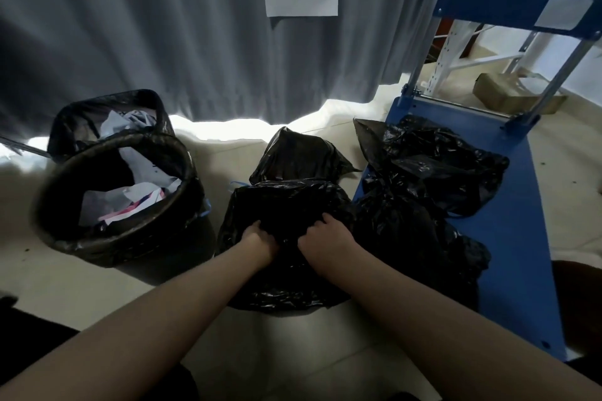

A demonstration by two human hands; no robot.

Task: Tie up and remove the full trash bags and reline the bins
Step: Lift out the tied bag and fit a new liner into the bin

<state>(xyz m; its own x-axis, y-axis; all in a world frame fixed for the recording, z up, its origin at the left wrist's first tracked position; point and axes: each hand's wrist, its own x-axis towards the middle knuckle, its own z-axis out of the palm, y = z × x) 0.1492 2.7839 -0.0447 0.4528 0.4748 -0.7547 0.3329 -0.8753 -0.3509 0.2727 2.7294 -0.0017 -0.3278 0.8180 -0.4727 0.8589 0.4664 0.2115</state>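
We are gripping the black bag [286,205] on the floor, left hand [260,239] and right hand [321,238] both bunching its plastic. Two lined bins [107,238] are standing left; tied bags [436,166] are lying on the blue cart [514,254] right.

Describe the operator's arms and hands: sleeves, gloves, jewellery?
Both forearms are bare to the frame's edge, no sleeves visible. The left hand and right hand wear no gloves. No watch, bracelet or ring shows, though the fingers are partly buried in black plastic.

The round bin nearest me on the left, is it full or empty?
Partly full. The round bin holds crumpled paper, but it sits well below the rim.
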